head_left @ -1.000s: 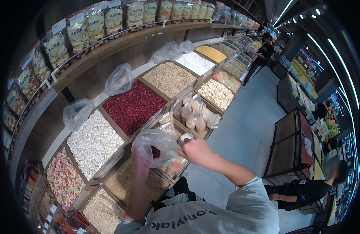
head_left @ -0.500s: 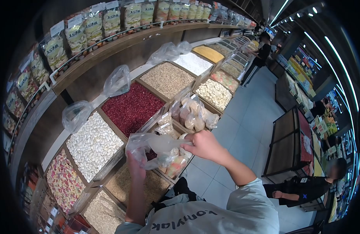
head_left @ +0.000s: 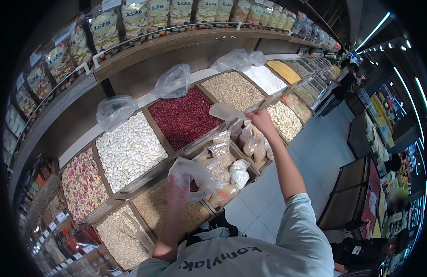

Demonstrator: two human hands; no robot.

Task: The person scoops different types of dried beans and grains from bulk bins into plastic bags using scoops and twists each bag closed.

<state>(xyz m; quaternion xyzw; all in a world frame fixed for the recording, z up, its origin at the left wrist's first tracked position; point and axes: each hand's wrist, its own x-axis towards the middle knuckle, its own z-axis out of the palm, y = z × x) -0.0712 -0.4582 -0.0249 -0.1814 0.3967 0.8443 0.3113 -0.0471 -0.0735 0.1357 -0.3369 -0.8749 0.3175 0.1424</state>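
A clear plastic bag [head_left: 191,170] with some dark red beans [head_left: 194,185] inside is gripped by my left hand [head_left: 176,191], seen partly through the film. Its mouth gapes toward the right. My right hand [head_left: 260,120] is closed around the handle of a translucent white scoop [head_left: 225,111], held level near the right corner of the red bean bin [head_left: 179,117]. The scoop looks empty. Below it, a compartment holds several filled, tied bags [head_left: 220,171]; more tied bags [head_left: 254,141] lie in the compartment to its right.
White bean bin [head_left: 130,152] and a pink-and-yellow mix bin [head_left: 84,180] are on the left. Grain bins [head_left: 123,237] stand close to my body. Loose plastic bags [head_left: 172,82] lie along the back ledge. Packaged goods line the shelf [head_left: 176,37]. Other people stand in the aisle [head_left: 315,143].
My right hand has lifted the scoop out of the bag's mouth and moved it up and right, toward the red beans. My left hand still holds the bag. The view has shifted slightly left.
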